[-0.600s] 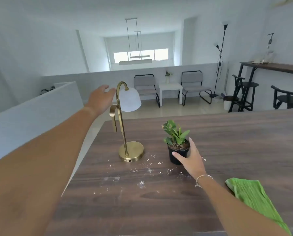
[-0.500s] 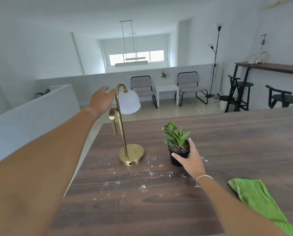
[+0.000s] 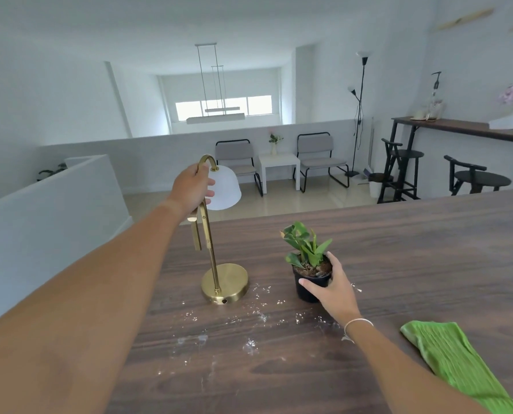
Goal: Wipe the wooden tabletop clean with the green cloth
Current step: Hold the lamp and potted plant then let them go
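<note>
The dark wooden tabletop fills the lower half of the view. White crumbs and smears are scattered across its middle. The green cloth lies flat at the near right, with neither hand on it. My left hand is wrapped around the upper stem of the brass lamp, just below its curved neck and white shade. My right hand grips the small black pot of the green plant from the right side. Both lamp and pot stand on the table.
The table's left edge runs close beside the lamp, with a white half wall beyond it. Past the far edge are grey chairs, a white side table, black stools and a high counter at the right.
My left hand, held open beside the lamp's neck before, has closed around the stem. My right hand has stayed on the plant pot. The view has shifted slightly.
</note>
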Action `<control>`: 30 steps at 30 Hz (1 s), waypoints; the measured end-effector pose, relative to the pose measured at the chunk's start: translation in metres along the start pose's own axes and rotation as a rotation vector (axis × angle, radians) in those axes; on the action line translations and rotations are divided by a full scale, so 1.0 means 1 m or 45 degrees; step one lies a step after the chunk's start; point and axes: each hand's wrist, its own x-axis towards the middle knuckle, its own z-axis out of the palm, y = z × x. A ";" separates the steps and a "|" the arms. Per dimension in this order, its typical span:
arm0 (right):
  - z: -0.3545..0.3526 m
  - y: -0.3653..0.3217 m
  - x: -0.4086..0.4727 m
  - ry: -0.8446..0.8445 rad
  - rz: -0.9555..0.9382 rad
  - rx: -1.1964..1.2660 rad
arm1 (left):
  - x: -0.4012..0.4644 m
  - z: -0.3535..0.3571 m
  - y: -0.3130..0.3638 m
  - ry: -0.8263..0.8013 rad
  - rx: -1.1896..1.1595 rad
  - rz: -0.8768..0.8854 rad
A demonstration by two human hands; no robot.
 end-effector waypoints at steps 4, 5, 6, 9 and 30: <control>0.001 0.000 0.001 0.015 0.001 0.010 | 0.002 -0.001 0.000 -0.002 -0.069 -0.017; 0.002 0.000 0.001 0.020 -0.004 0.013 | 0.002 0.000 0.000 -0.001 -0.098 -0.024; 0.002 0.000 0.001 0.022 -0.005 0.014 | 0.002 0.000 0.000 -0.002 -0.124 -0.028; 0.002 0.001 0.002 0.029 0.001 0.018 | 0.004 0.001 -0.001 -0.008 -0.191 -0.042; 0.014 -0.027 0.040 0.164 -0.040 0.035 | 0.050 -0.005 -0.012 -0.061 -0.278 0.006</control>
